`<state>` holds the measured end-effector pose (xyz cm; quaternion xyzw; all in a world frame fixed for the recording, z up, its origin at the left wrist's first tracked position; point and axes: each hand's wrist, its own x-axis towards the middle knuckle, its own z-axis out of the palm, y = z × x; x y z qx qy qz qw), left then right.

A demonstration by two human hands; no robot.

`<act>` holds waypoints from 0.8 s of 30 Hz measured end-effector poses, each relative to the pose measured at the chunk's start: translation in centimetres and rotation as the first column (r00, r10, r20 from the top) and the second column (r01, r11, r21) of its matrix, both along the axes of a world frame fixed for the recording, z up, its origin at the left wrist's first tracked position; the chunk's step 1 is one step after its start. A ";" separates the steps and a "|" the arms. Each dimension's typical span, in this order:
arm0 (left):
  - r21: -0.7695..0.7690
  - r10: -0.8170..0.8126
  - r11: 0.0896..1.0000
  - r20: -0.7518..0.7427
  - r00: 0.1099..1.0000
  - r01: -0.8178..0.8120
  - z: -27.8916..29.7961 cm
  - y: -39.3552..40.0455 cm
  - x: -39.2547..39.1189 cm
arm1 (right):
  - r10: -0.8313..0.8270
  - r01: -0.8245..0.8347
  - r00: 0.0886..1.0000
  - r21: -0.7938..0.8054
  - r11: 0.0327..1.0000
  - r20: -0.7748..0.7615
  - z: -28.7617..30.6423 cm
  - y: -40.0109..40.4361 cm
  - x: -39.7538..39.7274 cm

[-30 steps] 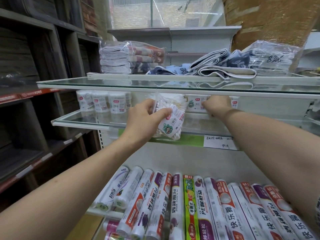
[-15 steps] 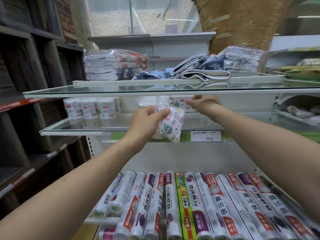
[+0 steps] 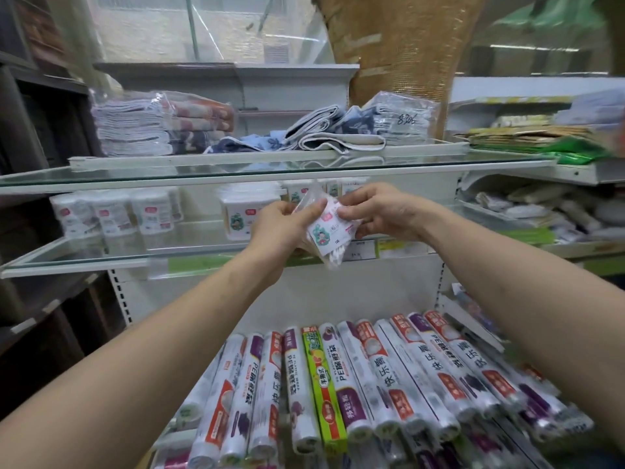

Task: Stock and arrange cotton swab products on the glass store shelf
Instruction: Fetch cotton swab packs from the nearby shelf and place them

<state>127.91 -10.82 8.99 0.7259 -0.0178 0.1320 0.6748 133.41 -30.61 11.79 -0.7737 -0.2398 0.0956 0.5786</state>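
Observation:
Both hands hold a clear plastic bag of cotton swabs (image 3: 327,233) in front of the lower glass shelf (image 3: 77,257). My left hand (image 3: 282,231) grips the bag's left side, thumb on its printed label. My right hand (image 3: 378,211) pinches its upper right edge. On that shelf stand round white swab tubs (image 3: 111,213) at the left and a square swab box (image 3: 238,214) near the middle. More small boxes show behind the bag, partly hidden by the upper glass shelf (image 3: 236,174).
Folded towels in plastic (image 3: 159,125) lie on the upper glass shelf. Below, rolls of plastic wrap and bags (image 3: 338,384) lie side by side. Dark wooden shelving (image 3: 30,164) stands at the left, and a neighbouring shelf with packaged goods (image 3: 548,211) at the right.
My right hand came back from the rear of the glass shelf and took hold of the bag's right edge. The view shifted left, and the bag sits a little further from the shelf.

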 end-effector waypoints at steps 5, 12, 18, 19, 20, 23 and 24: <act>-0.023 0.053 0.998 0.026 0.998 -0.053 0.2 -1.6 0.3 | -0.025 0.029 0.999 0.081 0.996 -0.047 0.3 -1.8 0.9; -0.079 0.167 0.983 0.023 0.986 -0.165 0.8 -4.0 3.1 | -0.012 0.014 0.999 0.044 0.999 -0.050 0.8 -4.1 2.9; -0.059 0.251 0.967 0.046 0.967 -0.249 1.6 -5.8 5.0 | 0.094 -0.082 0.988 0.101 0.992 -0.120 0.2 -5.1 4.8; -0.066 0.254 0.966 0.048 0.966 -0.251 1.7 -6.0 5.3 | 0.107 -0.096 0.987 0.103 0.990 -0.117 0.1 -5.1 5.0; -0.079 0.257 0.964 0.053 0.965 -0.252 1.7 -6.2 5.5 | 0.111 -0.098 0.988 0.112 0.989 -0.112 0.0 -5.1 5.2; -0.064 0.279 0.959 0.077 0.957 -0.275 1.8 -6.3 5.6 | 0.061 -0.040 0.992 0.185 0.982 -0.110 0.1 -5.0 6.1; -0.053 0.278 0.960 0.086 0.957 -0.274 1.7 -6.3 5.6 | 0.040 -0.016 0.993 0.205 0.979 -0.112 0.0 -4.8 6.4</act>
